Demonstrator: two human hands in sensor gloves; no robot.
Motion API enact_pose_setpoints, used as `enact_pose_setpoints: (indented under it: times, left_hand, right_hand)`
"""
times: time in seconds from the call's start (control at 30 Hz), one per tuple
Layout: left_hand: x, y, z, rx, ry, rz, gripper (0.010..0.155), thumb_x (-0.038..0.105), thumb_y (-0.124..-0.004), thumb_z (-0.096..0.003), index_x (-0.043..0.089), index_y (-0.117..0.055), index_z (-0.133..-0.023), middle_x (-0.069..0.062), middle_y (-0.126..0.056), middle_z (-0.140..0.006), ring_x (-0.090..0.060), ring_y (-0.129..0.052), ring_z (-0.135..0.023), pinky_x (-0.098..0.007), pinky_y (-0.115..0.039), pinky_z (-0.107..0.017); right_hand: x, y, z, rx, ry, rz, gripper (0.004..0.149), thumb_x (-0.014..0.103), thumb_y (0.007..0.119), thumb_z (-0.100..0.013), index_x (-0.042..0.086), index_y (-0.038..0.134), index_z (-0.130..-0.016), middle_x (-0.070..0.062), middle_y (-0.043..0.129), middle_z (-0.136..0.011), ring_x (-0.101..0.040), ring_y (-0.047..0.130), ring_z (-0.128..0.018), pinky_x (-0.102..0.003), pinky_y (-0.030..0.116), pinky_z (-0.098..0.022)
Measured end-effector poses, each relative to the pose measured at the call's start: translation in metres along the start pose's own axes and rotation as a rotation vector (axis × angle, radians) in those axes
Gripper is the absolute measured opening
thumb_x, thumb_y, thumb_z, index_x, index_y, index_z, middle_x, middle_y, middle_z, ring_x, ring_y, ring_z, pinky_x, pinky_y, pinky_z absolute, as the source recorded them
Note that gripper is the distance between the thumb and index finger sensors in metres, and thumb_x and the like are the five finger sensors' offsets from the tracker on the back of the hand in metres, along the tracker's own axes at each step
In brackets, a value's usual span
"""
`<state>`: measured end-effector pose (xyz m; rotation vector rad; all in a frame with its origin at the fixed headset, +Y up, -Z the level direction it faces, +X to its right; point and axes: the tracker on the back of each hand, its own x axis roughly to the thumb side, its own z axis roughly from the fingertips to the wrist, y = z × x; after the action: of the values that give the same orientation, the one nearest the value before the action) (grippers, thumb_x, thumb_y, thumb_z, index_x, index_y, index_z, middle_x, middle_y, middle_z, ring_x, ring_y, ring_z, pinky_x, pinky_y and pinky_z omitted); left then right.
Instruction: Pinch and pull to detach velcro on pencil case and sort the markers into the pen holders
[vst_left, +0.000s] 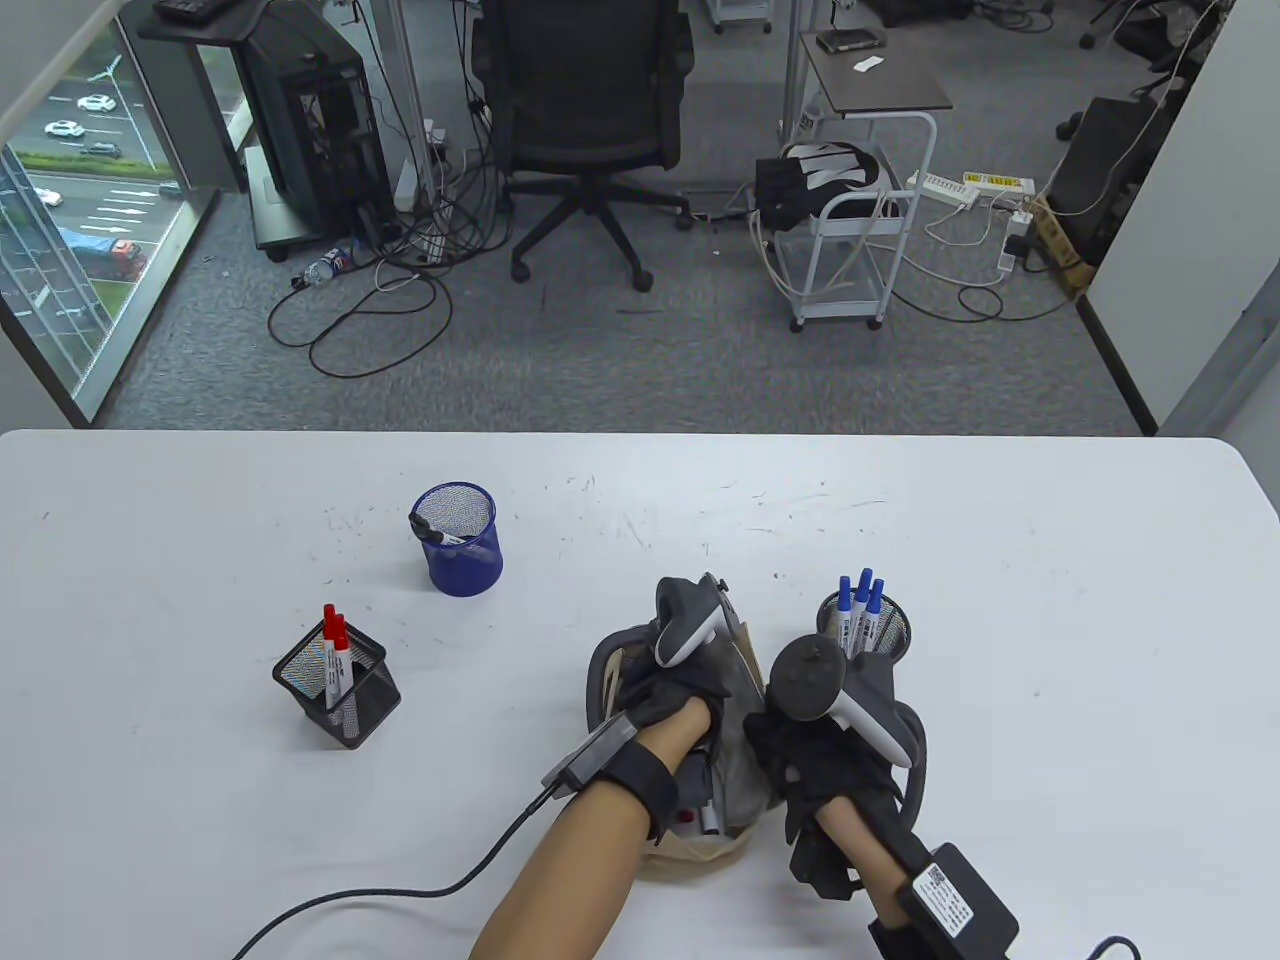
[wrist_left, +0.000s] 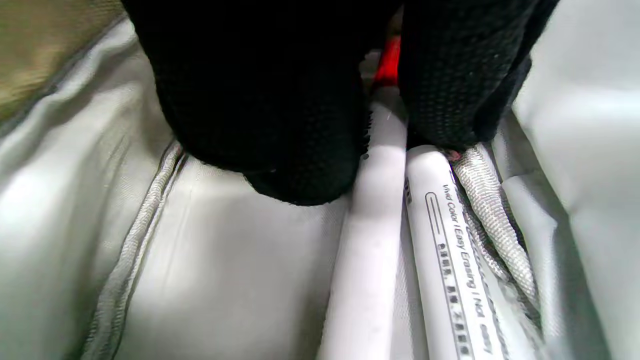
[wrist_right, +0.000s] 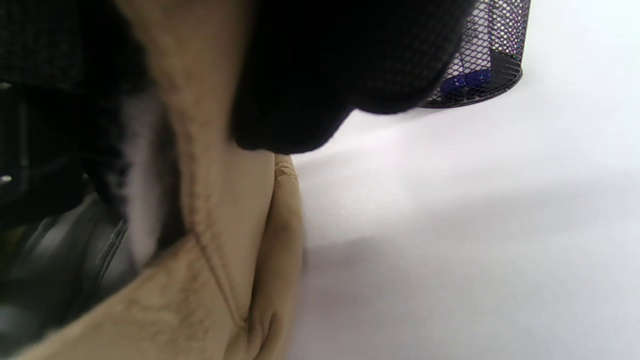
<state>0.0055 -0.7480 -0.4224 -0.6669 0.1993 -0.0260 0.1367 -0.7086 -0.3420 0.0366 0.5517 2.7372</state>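
Note:
The beige pencil case (vst_left: 700, 852) lies open near the table's front edge. My left hand (vst_left: 668, 705) reaches into it. In the left wrist view its fingers (wrist_left: 260, 115) close from both sides on a white marker (wrist_left: 372, 235) with a red cap (wrist_left: 389, 65); a second white marker (wrist_left: 450, 260) lies beside it on the grey lining. My right hand (vst_left: 815, 750) grips the case's right rim, with a fingertip (wrist_right: 325, 75) pressed on the beige fabric (wrist_right: 225, 200). Three mesh holders stand around: blue (vst_left: 457, 540), black square with red markers (vst_left: 337, 685), black round with blue markers (vst_left: 865, 625).
The blue holder has one black marker leaning in it. A black cable (vst_left: 400, 890) runs from my left wrist across the table's front. The round black holder (wrist_right: 480, 60) stands just beyond my right hand. Beyond the table's far edge are an office chair and carts.

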Motion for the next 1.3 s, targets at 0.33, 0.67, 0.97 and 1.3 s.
enact_pose_setpoints:
  times: [0.33, 0.67, 0.97, 1.3]
  left_hand:
    - [-0.026, 0.026, 0.026, 0.080, -0.168, 0.186, 0.075, 0.045, -0.099, -0.0395, 0.005, -0.080, -0.100, -0.006, -0.110, -0.069, -0.018, -0.117, -0.042, -0.027, -0.102, -0.028]
    - [-0.126, 0.113, 0.080, 0.332, -0.277, 0.606, 0.054, 0.042, -0.099, -0.0402, 0.022, -0.090, -0.090, -0.004, -0.108, -0.076, -0.020, -0.116, -0.050, -0.029, -0.102, -0.034]
    - [-0.246, 0.147, 0.105, 0.585, -0.007, 0.635, 0.051, 0.048, -0.090, -0.0450, 0.021, -0.092, -0.088, -0.007, -0.109, -0.077, -0.023, -0.116, -0.052, -0.031, -0.103, -0.034]
    - [-0.324, 0.119, 0.086, 0.606, 0.263, 0.598, 0.052, 0.045, -0.091, -0.0451, 0.019, -0.092, -0.090, -0.009, -0.108, -0.079, -0.026, -0.116, -0.055, -0.033, -0.102, -0.034]
  right_hand:
    - [0.000, 0.000, 0.000, 0.003, 0.002, -0.006, 0.054, 0.032, 0.085, -0.050, -0.005, 0.078, -0.090, -0.014, 0.104, -0.062, -0.015, 0.105, -0.020, -0.029, 0.089, -0.015]
    - [-0.002, 0.000, -0.001, 0.007, 0.002, -0.015, 0.054, 0.032, 0.084, -0.050, -0.005, 0.078, -0.090, -0.014, 0.104, -0.062, -0.015, 0.105, -0.020, -0.029, 0.089, -0.015]
    - [-0.001, -0.001, -0.001, 0.005, 0.001, -0.010, 0.054, 0.032, 0.084, -0.050, -0.005, 0.078, -0.090, -0.014, 0.104, -0.062, -0.015, 0.105, -0.020, -0.029, 0.089, -0.015]
    - [-0.001, -0.001, -0.001, 0.004, 0.002, -0.008, 0.054, 0.032, 0.084, -0.050, -0.005, 0.078, -0.090, -0.014, 0.104, -0.062, -0.015, 0.105, -0.020, -0.029, 0.089, -0.015]
